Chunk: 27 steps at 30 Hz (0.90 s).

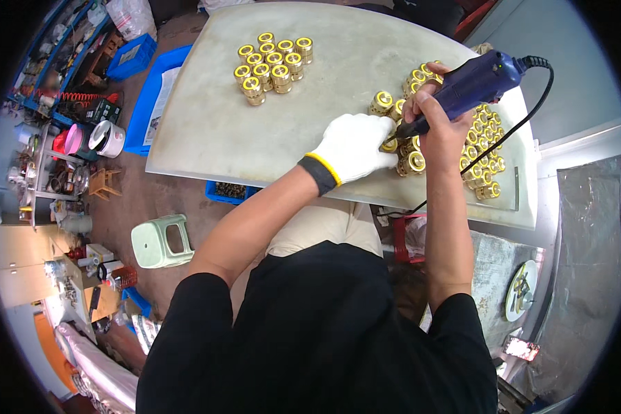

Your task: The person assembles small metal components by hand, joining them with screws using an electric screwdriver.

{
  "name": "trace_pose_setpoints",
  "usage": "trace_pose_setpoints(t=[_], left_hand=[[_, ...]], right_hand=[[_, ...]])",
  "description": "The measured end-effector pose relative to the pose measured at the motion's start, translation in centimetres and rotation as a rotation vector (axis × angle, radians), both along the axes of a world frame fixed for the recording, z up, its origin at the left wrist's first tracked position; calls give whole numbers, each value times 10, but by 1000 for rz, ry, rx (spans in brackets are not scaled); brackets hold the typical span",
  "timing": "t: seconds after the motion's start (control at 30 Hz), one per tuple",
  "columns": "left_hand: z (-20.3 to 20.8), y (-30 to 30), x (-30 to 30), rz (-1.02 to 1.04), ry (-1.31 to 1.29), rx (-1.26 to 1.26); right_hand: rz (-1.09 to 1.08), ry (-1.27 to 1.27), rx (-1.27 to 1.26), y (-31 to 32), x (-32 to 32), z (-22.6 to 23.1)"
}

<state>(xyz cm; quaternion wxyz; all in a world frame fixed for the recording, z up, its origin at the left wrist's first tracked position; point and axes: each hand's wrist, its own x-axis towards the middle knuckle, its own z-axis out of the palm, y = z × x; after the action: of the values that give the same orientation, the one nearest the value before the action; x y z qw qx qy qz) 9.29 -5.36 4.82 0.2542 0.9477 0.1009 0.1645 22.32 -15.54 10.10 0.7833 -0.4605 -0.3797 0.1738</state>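
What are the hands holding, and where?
The right hand grips the blue power tool near its black nose; the left hand seems to pinch a brass cylinder by its sides.

We see a white glove with a black-and-yellow cuff, a dark blue tool and gold, yellow-ringed cylinders.

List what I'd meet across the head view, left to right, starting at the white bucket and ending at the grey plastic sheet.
White bucket → green stool → left group of brass pieces → gloved left hand → purple power tool → grey plastic sheet.
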Motion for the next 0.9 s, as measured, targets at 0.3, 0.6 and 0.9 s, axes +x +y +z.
trace_pose_setpoints(t=[0.3,0.6,0.9], left_hand=[[-9,0,12,9,97,-41],[-13,-2,15,30,74,-19],[-31,1,18,21,12,76]], right_hand=[[34,23,7,-3,5,-2],[141,-70,-56,-2,8,1],[160,-123,-184,1,2,2]])
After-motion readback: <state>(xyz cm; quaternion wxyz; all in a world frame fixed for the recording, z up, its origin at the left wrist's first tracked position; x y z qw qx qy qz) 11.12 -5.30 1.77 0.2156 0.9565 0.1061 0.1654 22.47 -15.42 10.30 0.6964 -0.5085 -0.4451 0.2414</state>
